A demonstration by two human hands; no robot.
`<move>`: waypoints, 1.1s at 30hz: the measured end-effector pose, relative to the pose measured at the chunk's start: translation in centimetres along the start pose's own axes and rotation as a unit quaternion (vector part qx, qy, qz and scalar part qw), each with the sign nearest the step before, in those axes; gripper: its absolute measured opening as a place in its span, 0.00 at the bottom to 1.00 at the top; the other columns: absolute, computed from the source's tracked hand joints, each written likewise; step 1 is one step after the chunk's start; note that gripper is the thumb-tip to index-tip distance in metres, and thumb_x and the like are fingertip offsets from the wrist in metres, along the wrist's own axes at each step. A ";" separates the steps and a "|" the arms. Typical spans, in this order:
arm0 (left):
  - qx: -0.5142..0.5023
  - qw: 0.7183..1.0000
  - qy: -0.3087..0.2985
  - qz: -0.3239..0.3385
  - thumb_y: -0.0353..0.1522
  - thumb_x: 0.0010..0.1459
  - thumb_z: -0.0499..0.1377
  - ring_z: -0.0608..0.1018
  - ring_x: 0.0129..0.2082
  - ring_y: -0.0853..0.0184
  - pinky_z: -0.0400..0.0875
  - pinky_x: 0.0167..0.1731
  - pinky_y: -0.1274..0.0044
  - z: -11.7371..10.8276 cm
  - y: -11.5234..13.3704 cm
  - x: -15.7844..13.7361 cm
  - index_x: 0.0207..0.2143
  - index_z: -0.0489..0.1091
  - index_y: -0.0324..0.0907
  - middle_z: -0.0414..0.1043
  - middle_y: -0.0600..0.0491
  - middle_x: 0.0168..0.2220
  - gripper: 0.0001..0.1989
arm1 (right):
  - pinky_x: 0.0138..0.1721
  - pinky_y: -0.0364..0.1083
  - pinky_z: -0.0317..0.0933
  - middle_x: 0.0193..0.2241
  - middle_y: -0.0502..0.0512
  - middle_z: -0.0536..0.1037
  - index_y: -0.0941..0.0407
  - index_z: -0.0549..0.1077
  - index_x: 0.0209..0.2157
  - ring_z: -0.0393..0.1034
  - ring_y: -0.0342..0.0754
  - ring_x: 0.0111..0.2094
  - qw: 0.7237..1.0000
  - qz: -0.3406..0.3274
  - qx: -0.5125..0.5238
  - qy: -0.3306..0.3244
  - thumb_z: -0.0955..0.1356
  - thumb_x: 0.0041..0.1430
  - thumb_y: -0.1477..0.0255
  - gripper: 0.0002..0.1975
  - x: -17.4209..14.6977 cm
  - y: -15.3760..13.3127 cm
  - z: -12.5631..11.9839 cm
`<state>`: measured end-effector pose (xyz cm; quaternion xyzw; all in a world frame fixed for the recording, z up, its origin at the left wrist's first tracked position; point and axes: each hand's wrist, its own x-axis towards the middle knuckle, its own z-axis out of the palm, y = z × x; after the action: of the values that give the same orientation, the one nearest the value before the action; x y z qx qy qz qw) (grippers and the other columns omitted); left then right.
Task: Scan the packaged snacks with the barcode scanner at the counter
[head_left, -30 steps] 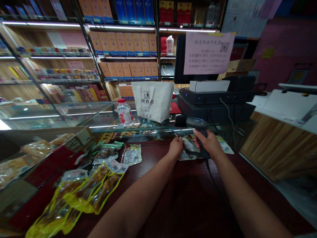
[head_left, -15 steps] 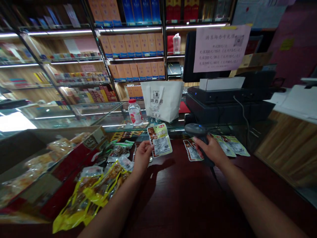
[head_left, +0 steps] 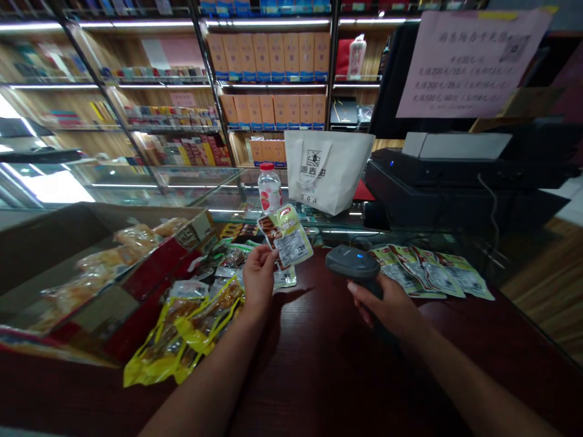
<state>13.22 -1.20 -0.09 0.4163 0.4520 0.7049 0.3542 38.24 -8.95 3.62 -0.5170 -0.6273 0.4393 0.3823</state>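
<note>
Pinched in my left hand (head_left: 260, 276) is a snack packet (head_left: 286, 238), printed brown and pale green with a barcode on the side facing me. Another packet (head_left: 286, 277) lies on the counter just under it. My right hand (head_left: 395, 303) is wrapped round the handle of a dark barcode scanner (head_left: 353, 262), whose head points left toward the held packet, with a gap between them. A blue light shows on top of the scanner. To the right, several similar packets (head_left: 435, 270) lie overlapping on the counter.
At left stands an open cardboard box (head_left: 136, 291) of wrapped bread, with yellow-edged snack bags (head_left: 186, 331) beside it. Behind are a red-capped bottle (head_left: 269, 189), a white paper bag (head_left: 328, 173) and a monitor (head_left: 392, 85) bearing a pink notice.
The scanner has moved left off the right-hand packets and is lifted, its head nearer the left-hand packet. The packet in my left hand is tilted more. The camera view has shifted.
</note>
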 end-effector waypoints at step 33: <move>0.318 0.917 -0.141 -0.193 0.35 0.34 0.64 0.67 0.13 0.69 0.61 0.15 0.79 -5.2 2.4 5.7 0.17 0.66 0.41 0.66 0.56 0.14 0.09 | 0.17 0.40 0.55 0.11 0.46 0.67 0.55 0.65 0.27 0.61 0.42 0.12 0.998 -0.031 0.050 0.009 0.66 0.60 0.51 0.22 2.2 2.4 -0.9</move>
<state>5.88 1.12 2.42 0.5070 0.6693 0.3761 0.3919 39.51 -6.43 1.67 -0.4816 -0.6170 0.4532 0.4266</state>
